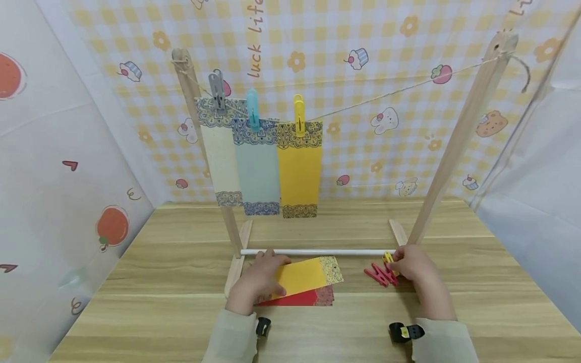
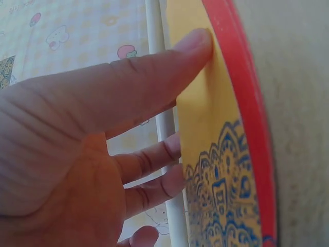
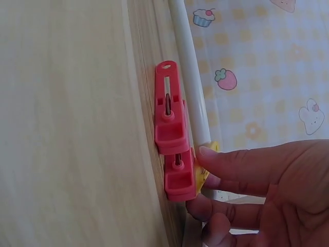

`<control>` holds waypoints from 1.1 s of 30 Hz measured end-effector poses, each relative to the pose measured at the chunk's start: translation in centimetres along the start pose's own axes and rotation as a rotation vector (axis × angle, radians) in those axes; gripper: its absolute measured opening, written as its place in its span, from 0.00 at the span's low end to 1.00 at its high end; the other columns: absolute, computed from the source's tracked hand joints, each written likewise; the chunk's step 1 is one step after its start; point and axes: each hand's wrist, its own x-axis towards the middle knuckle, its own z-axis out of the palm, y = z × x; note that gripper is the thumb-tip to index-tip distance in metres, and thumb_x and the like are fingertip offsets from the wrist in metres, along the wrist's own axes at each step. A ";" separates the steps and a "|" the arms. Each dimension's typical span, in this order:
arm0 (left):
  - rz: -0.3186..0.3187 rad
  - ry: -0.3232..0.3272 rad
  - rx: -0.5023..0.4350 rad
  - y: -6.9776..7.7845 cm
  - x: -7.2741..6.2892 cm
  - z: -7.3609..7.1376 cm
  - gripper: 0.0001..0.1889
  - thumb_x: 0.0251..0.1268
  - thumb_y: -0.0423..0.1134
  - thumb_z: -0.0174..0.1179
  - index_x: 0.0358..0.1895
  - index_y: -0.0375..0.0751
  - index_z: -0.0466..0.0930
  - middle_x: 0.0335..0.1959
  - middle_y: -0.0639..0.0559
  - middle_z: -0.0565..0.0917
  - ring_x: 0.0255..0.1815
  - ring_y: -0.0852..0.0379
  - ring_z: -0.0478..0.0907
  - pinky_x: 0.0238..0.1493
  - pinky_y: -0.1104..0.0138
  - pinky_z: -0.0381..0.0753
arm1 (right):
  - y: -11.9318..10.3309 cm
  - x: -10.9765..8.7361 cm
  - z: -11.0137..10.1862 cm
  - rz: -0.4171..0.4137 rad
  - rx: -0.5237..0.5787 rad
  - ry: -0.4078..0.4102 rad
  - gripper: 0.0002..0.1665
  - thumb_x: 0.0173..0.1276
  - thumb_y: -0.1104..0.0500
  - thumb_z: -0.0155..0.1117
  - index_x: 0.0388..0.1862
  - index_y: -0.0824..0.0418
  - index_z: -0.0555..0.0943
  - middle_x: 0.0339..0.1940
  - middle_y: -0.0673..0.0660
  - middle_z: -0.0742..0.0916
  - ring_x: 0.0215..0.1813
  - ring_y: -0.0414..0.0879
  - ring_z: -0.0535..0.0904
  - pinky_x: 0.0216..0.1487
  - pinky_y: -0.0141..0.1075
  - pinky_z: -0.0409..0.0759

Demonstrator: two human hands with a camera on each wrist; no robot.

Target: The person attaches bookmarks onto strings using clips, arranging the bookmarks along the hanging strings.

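My left hand (image 1: 260, 277) holds a yellow card (image 1: 301, 275) with patterned ends, its thumb on one long edge and its fingers at the other. A red card (image 1: 295, 299) with the same kind of pattern lies beneath, partly covered. In the left wrist view the thumb presses the yellow card (image 2: 211, 103), and the red card (image 2: 247, 87) shows along its edge. Over on the right, my right hand (image 1: 410, 263) pinches a yellow clothespin (image 1: 388, 258) between thumb and fingers. Red clothespins (image 1: 380, 275) lie against it; in the right wrist view they partly hide the yellow clothespin (image 3: 202, 177).
A string (image 1: 381, 94) spans two wooden posts (image 1: 463, 136). From it hang cream (image 1: 222, 156), pale blue (image 1: 257, 171) and yellow cards (image 1: 299, 174), clipped by grey (image 1: 218, 91), blue (image 1: 252, 111) and yellow clothespins (image 1: 299, 115). A white rod (image 1: 327, 251) joins the posts low down.
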 end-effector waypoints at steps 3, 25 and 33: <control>0.004 0.006 0.037 0.0 0.1 0.0 0.34 0.43 0.37 0.80 0.60 0.50 0.80 0.60 0.44 0.75 0.59 0.42 0.67 0.52 0.41 0.68 | -0.1 0.0 0.0 -0.003 0.008 -0.013 0.12 0.61 0.65 0.68 0.24 0.62 0.73 0.22 0.53 0.73 0.28 0.47 0.69 0.28 0.36 0.65; 0.077 -0.040 0.064 0.2 0.1 0.0 0.31 0.47 0.35 0.77 0.57 0.49 0.75 0.56 0.50 0.82 0.54 0.50 0.76 0.51 0.44 0.67 | 0.2 0.0 -0.8 0.009 0.147 -0.088 0.18 0.66 0.65 0.67 0.47 0.76 0.72 0.24 0.56 0.76 0.27 0.45 0.72 0.29 0.37 0.72; 0.097 -0.055 0.028 0.4 0.2 0.0 0.28 0.53 0.34 0.73 0.59 0.47 0.74 0.51 0.51 0.85 0.37 0.56 0.76 0.49 0.48 0.73 | 0.0 -0.4 -1.5 -0.027 0.162 -0.117 0.25 0.71 0.63 0.61 0.59 0.80 0.72 0.29 0.56 0.80 0.30 0.45 0.74 0.32 0.36 0.72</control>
